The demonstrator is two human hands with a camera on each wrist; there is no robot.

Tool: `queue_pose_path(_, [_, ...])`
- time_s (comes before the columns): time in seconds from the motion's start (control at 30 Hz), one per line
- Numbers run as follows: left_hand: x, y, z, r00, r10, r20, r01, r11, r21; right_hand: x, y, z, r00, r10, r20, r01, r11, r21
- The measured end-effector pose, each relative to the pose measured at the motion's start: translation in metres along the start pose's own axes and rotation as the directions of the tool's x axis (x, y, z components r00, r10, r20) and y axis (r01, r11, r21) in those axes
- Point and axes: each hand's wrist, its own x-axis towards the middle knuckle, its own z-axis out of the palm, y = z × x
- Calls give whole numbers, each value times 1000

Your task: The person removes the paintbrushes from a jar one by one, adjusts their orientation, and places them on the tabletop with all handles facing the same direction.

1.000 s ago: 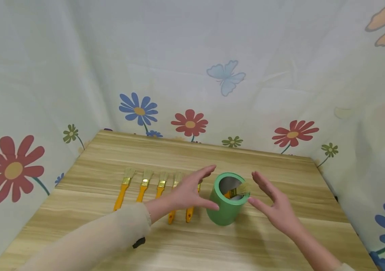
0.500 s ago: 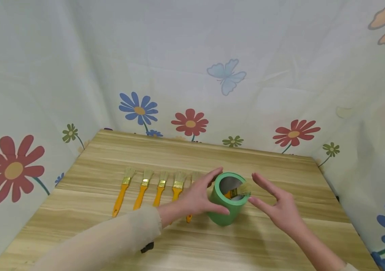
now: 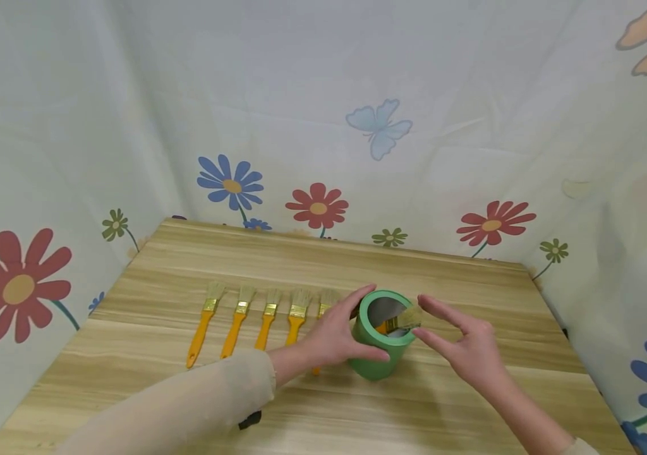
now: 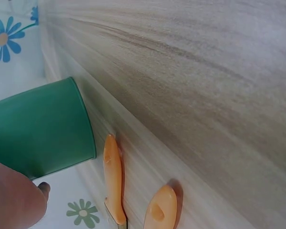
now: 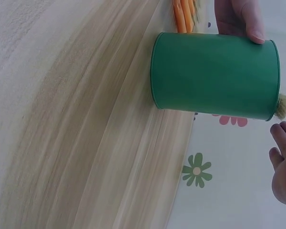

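A green can stands upright on the table in the head view. Inside it leans a paintbrush, bristles up, its pale tip poking past the right rim. My left hand grips the can's left side, thumb across the front and fingers behind. My right hand is at the rim's right, thumb and fingers apart on either side of the bristles. In the right wrist view those fingertips look close to the bristles without closing on them. The handle's lower part is hidden inside the can.
Several paintbrushes with orange handles, such as the leftmost paintbrush, lie in a row left of the can, partly covered by my left arm. The wooden table ends at a floral cloth behind and at the sides.
My left hand has moved right and taken hold of the can. My right hand has shifted slightly left, closer to the brush's bristles. The can has stayed in place.
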Motion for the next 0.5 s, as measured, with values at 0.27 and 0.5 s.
queue_pose_path(0.27, [1,-2,2,1000,-2,-8,2,1000,-2,-2,3,0,998,-55,-25,52,995,-85])
queue_pose_path(0.5, [-1,-1,1,1000,-7,-11,7,1000,-1,3,5,7,994,-106,-33,102,990,-98])
